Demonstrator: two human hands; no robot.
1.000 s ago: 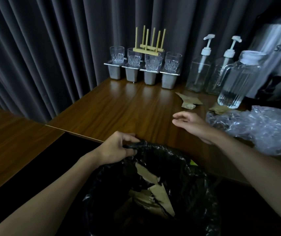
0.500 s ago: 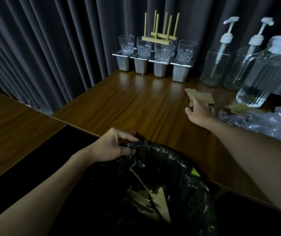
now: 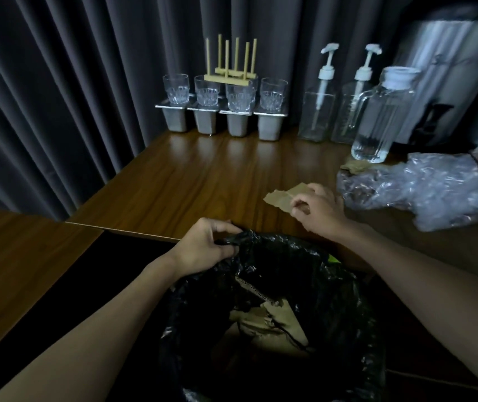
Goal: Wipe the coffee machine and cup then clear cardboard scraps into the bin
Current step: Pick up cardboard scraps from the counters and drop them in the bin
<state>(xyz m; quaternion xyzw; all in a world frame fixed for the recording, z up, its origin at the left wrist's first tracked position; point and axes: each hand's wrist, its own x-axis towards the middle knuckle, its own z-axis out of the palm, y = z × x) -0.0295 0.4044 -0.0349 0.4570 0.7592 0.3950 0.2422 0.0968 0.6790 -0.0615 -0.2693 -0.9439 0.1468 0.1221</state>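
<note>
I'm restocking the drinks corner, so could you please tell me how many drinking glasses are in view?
4, in a row at the back of the table, each on its own metal stand: far left, second, third beneath the wooden rack, far right. None appears hidden.

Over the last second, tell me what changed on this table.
The right hand reached out to the cardboard scraps, took hold of them and has drawn them back toward the bin. The left hand still grips the bin liner's rim. The scrap by the jug stayed put.
</note>
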